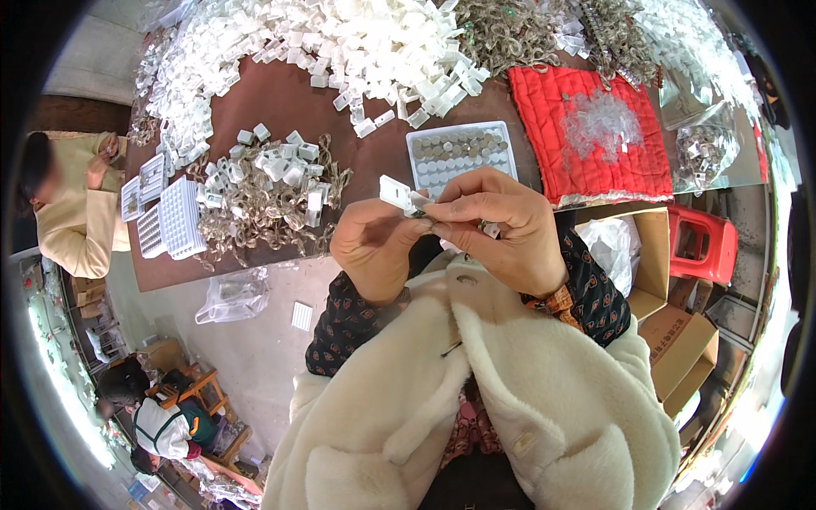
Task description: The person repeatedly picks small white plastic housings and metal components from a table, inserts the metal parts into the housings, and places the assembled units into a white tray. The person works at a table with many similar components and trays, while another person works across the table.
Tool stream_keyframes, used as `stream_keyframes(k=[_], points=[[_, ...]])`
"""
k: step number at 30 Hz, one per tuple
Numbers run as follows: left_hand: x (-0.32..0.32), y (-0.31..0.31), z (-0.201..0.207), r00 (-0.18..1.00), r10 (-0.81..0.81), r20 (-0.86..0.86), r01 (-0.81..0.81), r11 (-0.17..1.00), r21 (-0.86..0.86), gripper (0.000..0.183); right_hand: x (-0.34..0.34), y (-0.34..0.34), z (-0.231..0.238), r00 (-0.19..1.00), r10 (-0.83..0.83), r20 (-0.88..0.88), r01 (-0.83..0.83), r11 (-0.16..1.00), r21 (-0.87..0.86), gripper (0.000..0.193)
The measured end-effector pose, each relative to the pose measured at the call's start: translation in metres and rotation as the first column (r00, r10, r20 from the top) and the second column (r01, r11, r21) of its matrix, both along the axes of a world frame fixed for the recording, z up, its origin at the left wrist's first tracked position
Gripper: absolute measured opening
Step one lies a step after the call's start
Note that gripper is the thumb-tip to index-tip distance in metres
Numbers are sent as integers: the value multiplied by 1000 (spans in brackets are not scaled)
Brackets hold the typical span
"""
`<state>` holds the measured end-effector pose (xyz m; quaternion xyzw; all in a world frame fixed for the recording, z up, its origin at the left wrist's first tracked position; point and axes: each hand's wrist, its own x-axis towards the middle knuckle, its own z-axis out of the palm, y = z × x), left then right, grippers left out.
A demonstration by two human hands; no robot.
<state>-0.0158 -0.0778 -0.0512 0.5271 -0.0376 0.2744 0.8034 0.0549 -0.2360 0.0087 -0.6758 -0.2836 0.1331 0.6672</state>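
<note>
My left hand [374, 246] and my right hand [501, 229] meet in front of my chest over the table's near edge. Together they pinch a small white plastic clip [396, 193] with a bit of metal at its end; the left thumb and the right fingertips touch it. Just beyond the hands lies a white tray [461, 153] with rows of round grey pieces in its cells. A small heap of white clips mixed with brownish metal parts [272, 191] lies on the brown table [280, 102] to the left of the hands.
A large pile of white clips [340, 42] covers the table's far side. A red cushion [595, 127] with clear plastic bits lies at right. White grid trays [174, 217] sit at the left edge near a seated person [76, 204]. Cardboard boxes [680, 340] and a red stool [701, 242] stand at right.
</note>
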Motion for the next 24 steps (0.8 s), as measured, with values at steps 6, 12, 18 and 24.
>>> stream_keyframes(k=[6, 12, 18, 24], points=[[1, -13, 1, 999, 22, -42, -28, 989, -147, 28, -7, 7, 7, 996, -89, -30, 85, 989, -125, 21], [2, -15, 3, 999, 40, -23, -41, 998, -40, 27, -3, 11, 10, 990, -99, -100, 83, 985, -151, 19], [1, -14, 2, 999, 35, 23, -36, 998, 55, 28, 0, 9, 13, 979, -112, -172, 90, 987, -131, 19], [1, -12, 5, 999, 29, -20, -32, 991, -127, 23, 15, 5, 11, 924, 51, -378, -58, 998, -7, 24]])
